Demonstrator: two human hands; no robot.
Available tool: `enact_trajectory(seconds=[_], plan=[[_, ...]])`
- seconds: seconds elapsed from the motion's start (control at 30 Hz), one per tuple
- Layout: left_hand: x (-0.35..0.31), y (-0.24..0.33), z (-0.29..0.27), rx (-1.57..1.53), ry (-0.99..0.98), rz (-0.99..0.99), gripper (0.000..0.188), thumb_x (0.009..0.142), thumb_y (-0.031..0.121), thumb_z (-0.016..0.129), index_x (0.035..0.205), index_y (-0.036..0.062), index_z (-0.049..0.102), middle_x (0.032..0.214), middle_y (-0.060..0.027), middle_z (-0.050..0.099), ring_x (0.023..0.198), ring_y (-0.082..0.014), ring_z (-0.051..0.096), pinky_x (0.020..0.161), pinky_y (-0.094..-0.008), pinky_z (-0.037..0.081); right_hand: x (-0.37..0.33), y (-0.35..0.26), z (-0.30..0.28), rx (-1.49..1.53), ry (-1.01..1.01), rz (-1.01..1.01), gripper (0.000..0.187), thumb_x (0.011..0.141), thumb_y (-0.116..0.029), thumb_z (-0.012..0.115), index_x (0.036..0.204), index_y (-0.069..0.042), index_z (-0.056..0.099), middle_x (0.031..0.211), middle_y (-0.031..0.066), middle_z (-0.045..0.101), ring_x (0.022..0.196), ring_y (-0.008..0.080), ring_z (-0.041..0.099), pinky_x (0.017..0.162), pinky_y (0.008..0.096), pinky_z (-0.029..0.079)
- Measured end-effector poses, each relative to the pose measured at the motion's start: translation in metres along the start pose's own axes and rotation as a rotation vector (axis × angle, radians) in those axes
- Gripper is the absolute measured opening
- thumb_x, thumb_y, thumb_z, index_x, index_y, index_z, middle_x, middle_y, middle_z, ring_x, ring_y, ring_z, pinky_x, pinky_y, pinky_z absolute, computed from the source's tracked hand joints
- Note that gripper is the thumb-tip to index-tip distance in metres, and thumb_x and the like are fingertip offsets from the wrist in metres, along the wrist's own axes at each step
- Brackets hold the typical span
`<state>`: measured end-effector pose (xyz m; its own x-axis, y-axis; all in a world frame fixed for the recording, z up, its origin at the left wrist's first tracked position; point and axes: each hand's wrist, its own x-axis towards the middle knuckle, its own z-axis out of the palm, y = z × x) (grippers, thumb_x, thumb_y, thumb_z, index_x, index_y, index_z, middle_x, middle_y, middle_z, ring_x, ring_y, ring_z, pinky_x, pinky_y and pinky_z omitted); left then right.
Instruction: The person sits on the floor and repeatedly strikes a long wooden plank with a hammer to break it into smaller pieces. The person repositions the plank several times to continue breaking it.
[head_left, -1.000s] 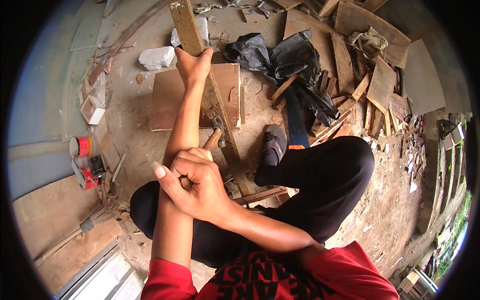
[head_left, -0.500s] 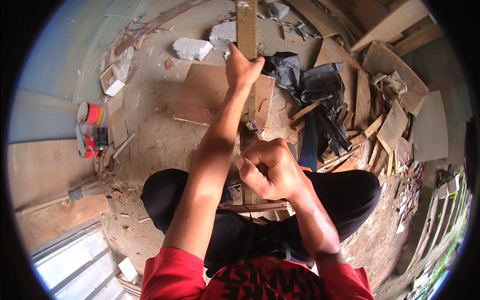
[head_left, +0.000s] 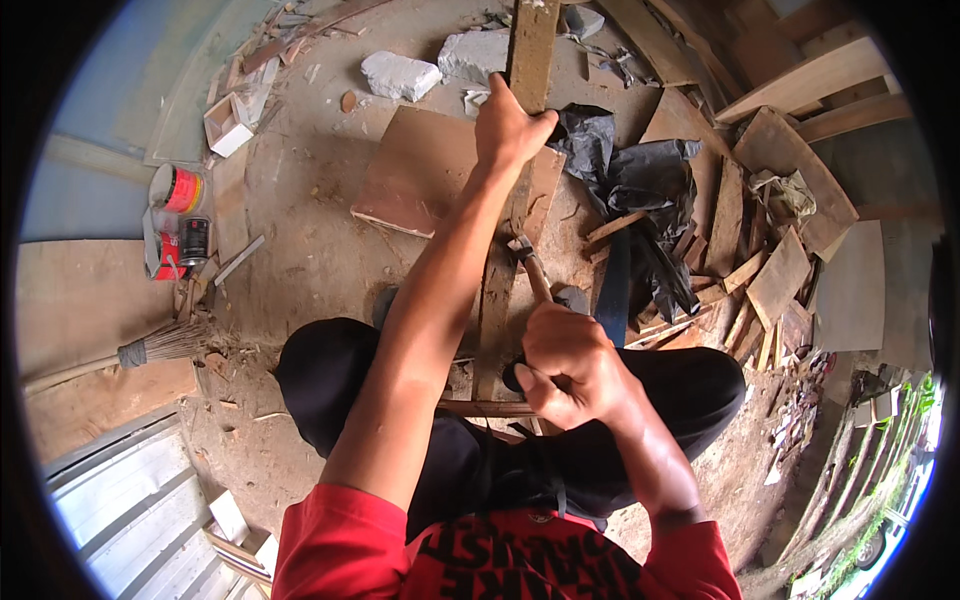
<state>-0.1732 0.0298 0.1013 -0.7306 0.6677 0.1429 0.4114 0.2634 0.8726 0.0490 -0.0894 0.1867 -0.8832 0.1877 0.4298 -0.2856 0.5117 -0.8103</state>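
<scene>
A long, narrow wooden plank [head_left: 533,58] runs from the far edge of the view down between my knees. My left hand [head_left: 513,128] is closed around it at the far end, arm stretched out, thumb along the left edge. In my right hand [head_left: 570,362], closed in a fist, is a hammer [head_left: 538,278] with a wooden handle. Its small metal head is over the plank's right edge, partway between my hands; whether it touches the wood I cannot tell. Beneath the plank lies a flat brown board [head_left: 415,170].
Black plastic sheeting [head_left: 650,175] and a heap of wood scraps [head_left: 760,260] lie to the right. White blocks [head_left: 400,76] sit at the far side. At left are red-labelled cans [head_left: 180,190], a black can [head_left: 194,242] and a twig broom [head_left: 165,347].
My right hand has come back toward me and a little right, showing more of the hammer's handle. My left hand still grips the plank; the whole view has shifted slightly.
</scene>
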Motion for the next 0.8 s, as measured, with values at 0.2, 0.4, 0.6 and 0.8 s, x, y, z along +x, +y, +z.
enact_trajectory(seconds=[0.2,0.4,0.6,0.8], plan=[[-0.003,0.008,0.003,0.081,0.013,-0.039,0.064,0.068,0.028,0.077,0.112,-0.0043,0.045,0.101,-0.0275,0.068,0.093,-0.0424,0.068,0.084,-0.0470,0.055,0.013,-0.008,0.040,0.112,0.478,0.052,0.039,0.080,-0.008,0.067,0.052,-0.008,0.040,0.050,0.0052,0.041,0.045,0.0246,0.041,0.051,0.0375,0.032],[-0.002,0.006,0.003,0.089,0.034,-0.055,0.066,0.067,0.029,0.079,0.113,-0.0045,0.046,0.100,-0.0272,0.068,0.093,-0.0419,0.068,0.085,-0.0473,0.055,0.013,-0.005,0.047,0.129,0.593,0.036,0.037,0.084,-0.002,0.061,0.052,-0.005,0.043,0.049,0.0061,0.043,0.043,0.0235,0.042,0.049,0.0354,0.032],[-0.001,-0.001,0.004,0.064,0.046,-0.026,0.066,0.069,0.033,0.078,0.113,-0.0039,0.045,0.101,-0.0279,0.067,0.094,-0.0422,0.067,0.083,-0.0474,0.056,0.016,-0.005,0.050,0.128,0.614,0.042,0.036,0.083,0.001,0.058,0.052,-0.005,0.041,0.050,0.0063,0.042,0.043,0.0237,0.040,0.049,0.0353,0.031],[0.001,0.004,0.005,0.102,0.037,-0.008,0.077,0.070,0.031,0.080,0.127,-0.0021,0.040,0.111,-0.0275,0.062,0.098,-0.0420,0.065,0.085,-0.0491,0.055,0.014,-0.002,0.059,0.003,0.577,-0.020,0.033,0.079,-0.001,0.059,0.053,-0.006,0.040,0.050,0.0064,0.041,0.044,0.0248,0.042,0.049,0.0365,0.033]])
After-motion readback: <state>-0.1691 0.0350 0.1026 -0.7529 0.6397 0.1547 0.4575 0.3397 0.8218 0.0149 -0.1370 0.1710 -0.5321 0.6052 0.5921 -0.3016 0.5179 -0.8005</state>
